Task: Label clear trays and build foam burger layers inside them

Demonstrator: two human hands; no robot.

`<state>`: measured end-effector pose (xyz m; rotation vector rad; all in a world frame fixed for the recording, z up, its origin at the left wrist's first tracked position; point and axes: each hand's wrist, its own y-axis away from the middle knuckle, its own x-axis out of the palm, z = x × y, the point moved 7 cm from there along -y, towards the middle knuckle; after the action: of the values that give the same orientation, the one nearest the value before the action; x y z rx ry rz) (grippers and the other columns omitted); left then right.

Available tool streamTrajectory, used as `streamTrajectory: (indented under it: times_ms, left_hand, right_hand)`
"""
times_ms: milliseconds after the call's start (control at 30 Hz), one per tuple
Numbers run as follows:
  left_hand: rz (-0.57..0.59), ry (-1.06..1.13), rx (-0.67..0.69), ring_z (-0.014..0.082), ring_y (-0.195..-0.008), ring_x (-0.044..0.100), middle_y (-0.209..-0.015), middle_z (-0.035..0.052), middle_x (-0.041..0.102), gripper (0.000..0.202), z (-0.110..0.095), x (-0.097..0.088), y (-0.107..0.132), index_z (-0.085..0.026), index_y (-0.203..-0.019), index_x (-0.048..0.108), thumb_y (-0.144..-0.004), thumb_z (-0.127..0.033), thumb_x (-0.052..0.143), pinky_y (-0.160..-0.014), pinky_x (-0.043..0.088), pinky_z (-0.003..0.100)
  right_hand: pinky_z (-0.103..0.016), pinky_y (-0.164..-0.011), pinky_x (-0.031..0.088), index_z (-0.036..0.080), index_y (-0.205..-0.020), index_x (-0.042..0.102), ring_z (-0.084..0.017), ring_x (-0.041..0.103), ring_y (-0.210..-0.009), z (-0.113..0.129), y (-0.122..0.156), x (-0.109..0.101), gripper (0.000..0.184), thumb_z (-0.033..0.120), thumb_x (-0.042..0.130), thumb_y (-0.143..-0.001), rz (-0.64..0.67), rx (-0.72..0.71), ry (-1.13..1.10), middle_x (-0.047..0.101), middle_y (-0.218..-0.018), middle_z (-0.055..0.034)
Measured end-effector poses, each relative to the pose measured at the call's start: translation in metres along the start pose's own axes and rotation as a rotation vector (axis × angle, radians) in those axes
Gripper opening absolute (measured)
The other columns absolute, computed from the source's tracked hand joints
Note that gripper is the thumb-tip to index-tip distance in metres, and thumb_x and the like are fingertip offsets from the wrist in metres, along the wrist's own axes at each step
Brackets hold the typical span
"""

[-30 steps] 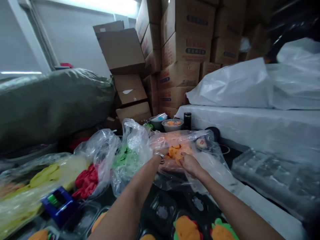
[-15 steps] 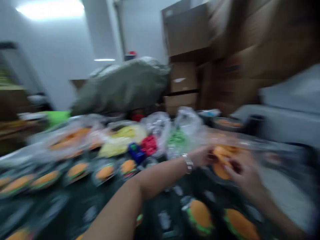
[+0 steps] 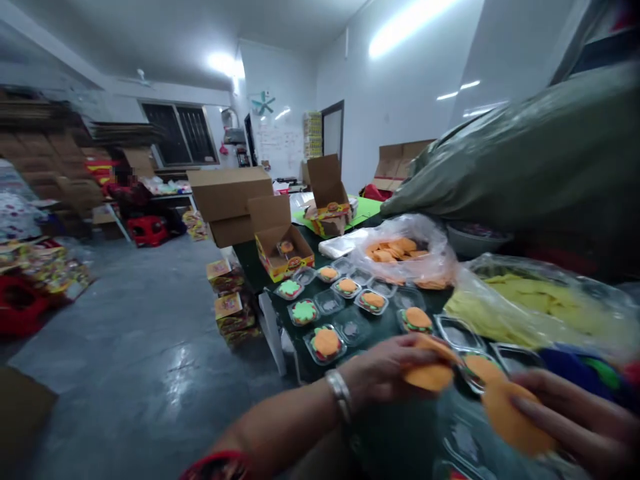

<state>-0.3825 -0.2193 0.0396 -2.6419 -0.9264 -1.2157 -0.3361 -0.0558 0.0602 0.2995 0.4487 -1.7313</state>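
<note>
My left hand (image 3: 387, 370), with a metal bracelet at the wrist, is closed on an orange bun-shaped piece (image 3: 431, 375) near the table's front edge. My right hand (image 3: 580, 417) at the lower right grips another round orange piece (image 3: 510, 420). Small clear trays (image 3: 325, 343) with burger-like toy pieces lie in rows on the dark green table (image 3: 385, 327) just beyond my hands. A clear bag of orange pieces (image 3: 400, 250) and a bag of yellow pieces (image 3: 530, 300) rest behind the trays.
A big grey-green sack (image 3: 525, 153) fills the upper right. Open cardboard boxes (image 3: 280, 243) stand at the table's far end, small printed boxes (image 3: 230, 310) are stacked beside it on the floor. Grey floor (image 3: 125, 333) stretches left, with red stools and stacked cartons far back.
The view has swung left from the bags and carton stack to the long table and room. Both hands came out of the orange bag, each with an orange piece.
</note>
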Motion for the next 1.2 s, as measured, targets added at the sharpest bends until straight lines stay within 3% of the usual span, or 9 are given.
streamTrajectory:
  times_ms: [100, 200, 300, 367, 567, 700, 1033, 1133, 1200]
  left_hand:
    - [-0.28, 0.208, 0.228, 0.0061, -0.058, 0.054, -0.077, 0.003, 0.059, 0.023, -0.048, -0.089, 0.095, -0.012, -0.091, 0.065, -0.071, -0.015, 0.075, -0.044, 0.038, 0.01]
    - [-0.574, 0.308, 0.362, 0.0012, -0.048, 0.044, -0.071, 0.0013, 0.055, 0.016, -0.064, -0.167, 0.178, -0.01, -0.084, 0.063, -0.073, -0.014, 0.074, -0.038, 0.026, 0.008]
    - [-0.78, 0.24, 0.447, -0.0005, -0.043, 0.037, -0.069, 0.0, 0.055, 0.022, -0.072, -0.219, 0.234, -0.01, -0.081, 0.06, -0.072, -0.021, 0.077, -0.036, 0.023, 0.009]
    - [-0.835, 0.141, 0.449, -0.0011, -0.041, 0.034, -0.07, -0.0007, 0.055, 0.03, -0.077, -0.237, 0.249, -0.011, -0.081, 0.059, -0.069, -0.029, 0.08, -0.036, 0.021, 0.01]
    - [-0.787, -0.109, 0.307, -0.0007, -0.042, 0.034, -0.069, -0.0013, 0.057, 0.044, -0.085, -0.252, 0.23, -0.01, -0.084, 0.061, -0.065, -0.045, 0.08, -0.037, 0.023, 0.013]
    - [-0.803, -0.188, 0.261, 0.0018, -0.041, 0.036, -0.059, -0.0042, 0.052, 0.049, -0.084, -0.258, 0.22, -0.012, -0.08, 0.057, -0.063, -0.052, 0.078, -0.037, 0.025, 0.014]
    - [-0.803, -0.159, 0.249, 0.0025, -0.045, 0.04, -0.062, -0.0034, 0.054, 0.042, -0.099, -0.262, 0.212, -0.013, -0.078, 0.055, -0.063, -0.045, 0.079, -0.04, 0.03, 0.014]
    - [-0.739, -0.161, 0.237, 0.0022, -0.043, 0.039, -0.066, -0.0019, 0.056, 0.036, -0.101, -0.264, 0.205, -0.013, -0.082, 0.057, -0.067, -0.04, 0.075, -0.038, 0.028, 0.014]
    - [-0.743, -0.168, 0.24, 0.0023, -0.042, 0.038, -0.066, -0.0021, 0.056, 0.033, -0.102, -0.267, 0.201, -0.013, -0.083, 0.057, -0.067, -0.037, 0.074, -0.038, 0.027, 0.015]
  right_hand:
    - [-0.034, -0.064, 0.053, 0.023, -0.088, 0.067, -0.026, 0.065, -0.077, 0.029, -0.034, 0.055, 0.04, 0.059, 0.066, -0.072, 0.252, 0.05, -0.054, 0.07, -0.082, -0.0068]
    - [-0.03, -0.065, 0.05, 0.018, -0.089, 0.064, -0.022, 0.063, -0.077, 0.061, -0.075, 0.115, 0.043, 0.057, 0.068, -0.071, 0.375, 0.058, -0.161, 0.07, -0.082, -0.0062]
    - [-0.029, -0.065, 0.049, 0.017, -0.089, 0.063, -0.02, 0.061, -0.076, 0.087, -0.104, 0.163, 0.04, 0.051, 0.07, -0.07, 0.413, 0.024, -0.263, 0.068, -0.083, -0.0052]
    - [-0.028, -0.064, 0.047, 0.017, -0.086, 0.063, -0.018, 0.059, -0.073, 0.099, -0.119, 0.189, 0.034, 0.046, 0.071, -0.068, 0.398, -0.024, -0.263, 0.066, -0.08, -0.0033]
    - [-0.027, -0.059, 0.043, 0.017, -0.076, 0.059, -0.014, 0.056, -0.063, 0.098, -0.148, 0.275, 0.022, 0.033, 0.064, -0.062, 0.404, -0.029, -0.25, 0.061, -0.068, 0.0013]
    - [-0.027, -0.059, 0.044, 0.017, -0.08, 0.057, -0.015, 0.058, -0.064, 0.08, -0.154, 0.309, 0.022, 0.032, 0.063, -0.064, 0.432, 0.017, -0.274, 0.063, -0.069, 0.0007]
    - [-0.028, -0.06, 0.045, 0.018, -0.082, 0.056, -0.016, 0.058, -0.065, 0.081, -0.163, 0.333, 0.02, 0.034, 0.058, -0.071, 0.524, -0.063, -0.131, 0.063, -0.07, -0.0001]
    - [-0.028, -0.06, 0.045, 0.019, -0.084, 0.056, -0.016, 0.057, -0.064, 0.088, -0.163, 0.331, 0.014, 0.031, 0.056, -0.076, 0.457, -0.152, -0.025, 0.062, -0.073, -0.0004]
    - [-0.03, -0.064, 0.046, 0.019, -0.082, 0.057, -0.017, 0.057, -0.068, 0.097, -0.156, 0.329, 0.006, 0.024, 0.053, -0.08, 0.361, -0.311, 0.141, 0.062, -0.077, -0.0026]
